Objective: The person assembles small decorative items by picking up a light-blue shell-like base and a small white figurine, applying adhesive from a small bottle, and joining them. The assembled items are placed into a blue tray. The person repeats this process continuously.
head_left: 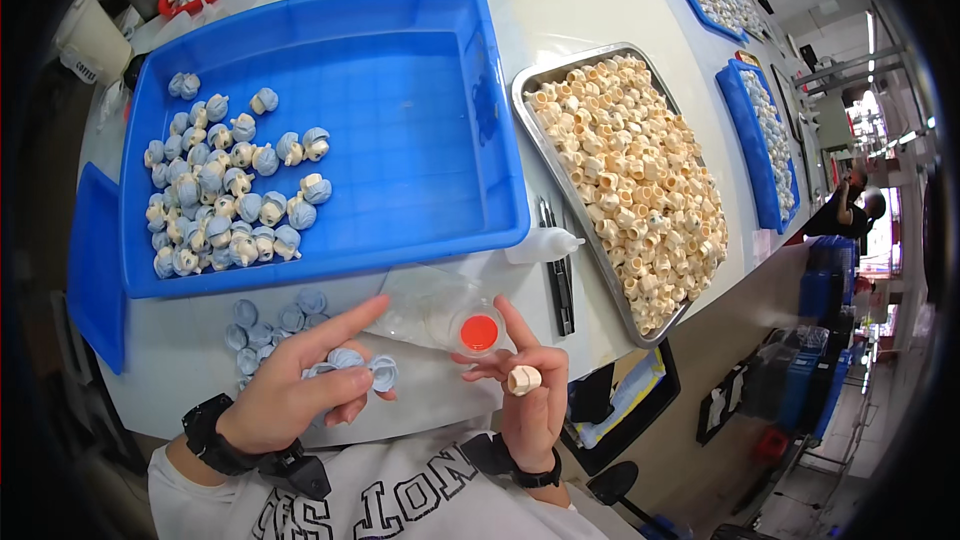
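Observation:
My left hand is closed around several small light-blue plastic caps, its index finger stretched out. Between the fingers of my right hand is one hollow cream-coloured piece, with its index finger pointing up. Just beyond the right hand stands a small clear cup with a red-orange disc in it. A clear plastic bag lies beside the cup. More loose blue caps rest on the table behind my left hand.
A large blue tray holds joined blue-and-cream pieces at its left side. Right of it, a metal tray is heaped with cream pieces. Between them lie a white squeeze bottle and black tweezers. A person stands far right.

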Available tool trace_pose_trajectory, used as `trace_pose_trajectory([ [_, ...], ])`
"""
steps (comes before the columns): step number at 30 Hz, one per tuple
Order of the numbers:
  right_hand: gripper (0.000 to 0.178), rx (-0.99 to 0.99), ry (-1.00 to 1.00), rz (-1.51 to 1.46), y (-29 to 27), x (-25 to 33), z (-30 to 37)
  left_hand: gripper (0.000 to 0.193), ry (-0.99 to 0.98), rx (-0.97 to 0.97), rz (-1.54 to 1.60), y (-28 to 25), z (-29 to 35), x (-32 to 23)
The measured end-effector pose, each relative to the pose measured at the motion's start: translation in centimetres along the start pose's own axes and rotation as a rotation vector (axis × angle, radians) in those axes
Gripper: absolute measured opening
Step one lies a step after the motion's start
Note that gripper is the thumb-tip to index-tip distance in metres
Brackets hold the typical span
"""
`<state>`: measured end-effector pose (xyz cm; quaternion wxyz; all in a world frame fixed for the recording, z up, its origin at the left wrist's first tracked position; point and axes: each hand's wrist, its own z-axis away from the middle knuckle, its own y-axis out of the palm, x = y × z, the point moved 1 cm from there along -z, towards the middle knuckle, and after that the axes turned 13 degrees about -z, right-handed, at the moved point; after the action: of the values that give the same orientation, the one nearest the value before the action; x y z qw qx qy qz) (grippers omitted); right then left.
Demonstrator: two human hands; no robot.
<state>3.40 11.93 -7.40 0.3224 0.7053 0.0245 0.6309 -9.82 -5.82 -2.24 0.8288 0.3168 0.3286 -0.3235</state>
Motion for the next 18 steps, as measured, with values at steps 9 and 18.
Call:
trace_pose_trajectory([
  [9, 0.028, -0.192, -0.132, 0.226, -0.5, 2.1, -0.6, 0.035, 0.257, -0.085, 0.114, 0.4, 4.5, 2.3],
  [18, 0.032, 0.109, -0.392, 0.908, 1.2, 4.6, -3.0, 0.035, 0.423, -0.189, 0.224, -0.4, 3.2, 3.5],
])
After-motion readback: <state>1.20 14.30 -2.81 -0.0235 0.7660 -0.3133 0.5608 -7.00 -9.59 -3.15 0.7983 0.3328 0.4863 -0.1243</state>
